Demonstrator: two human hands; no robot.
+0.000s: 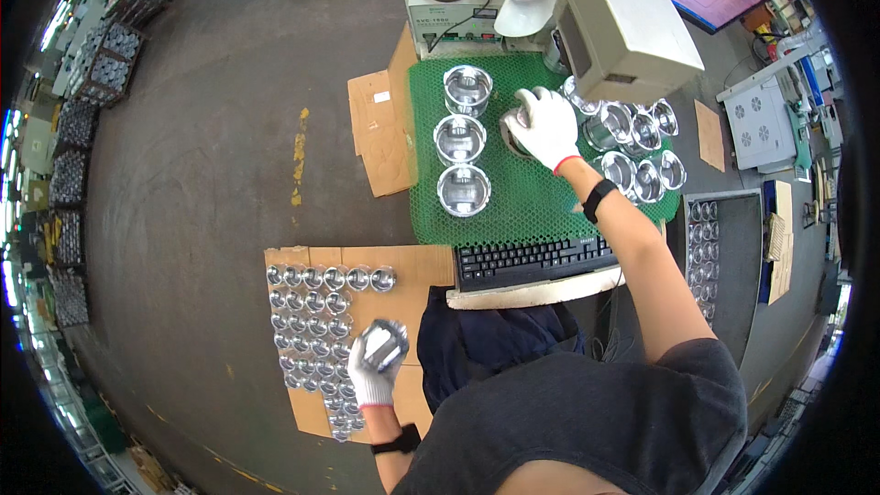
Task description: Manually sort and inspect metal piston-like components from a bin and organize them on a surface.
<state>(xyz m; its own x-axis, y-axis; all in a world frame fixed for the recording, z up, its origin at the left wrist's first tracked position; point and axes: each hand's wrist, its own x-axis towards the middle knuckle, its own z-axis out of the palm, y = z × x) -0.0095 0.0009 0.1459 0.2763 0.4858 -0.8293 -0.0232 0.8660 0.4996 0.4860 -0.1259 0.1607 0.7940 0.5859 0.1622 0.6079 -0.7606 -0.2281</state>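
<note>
A shiny metal piston (385, 343) is held in my gloved left hand (372, 367), above the cardboard sheet (417, 261) at lower left. On that sheet several pistons (335, 279) stand in rows, just left of the hand. My gloved right hand (546, 126) reaches over the green mat (532, 211), its fingers curled over a round metal part (515, 134). The hand hides most of that part, so its exact kind is unclear. Left of it, three pistons (460, 139) form a column. More pistons (616, 126) cluster to its right.
A beige box-shaped device (625, 27) overhangs the mat's far right. A black keyboard (536, 259) lies along its near edge. Behind stand an instrument box (454, 23) and a white lamp (526, 7). A bin (724, 247) of metal parts stands right.
</note>
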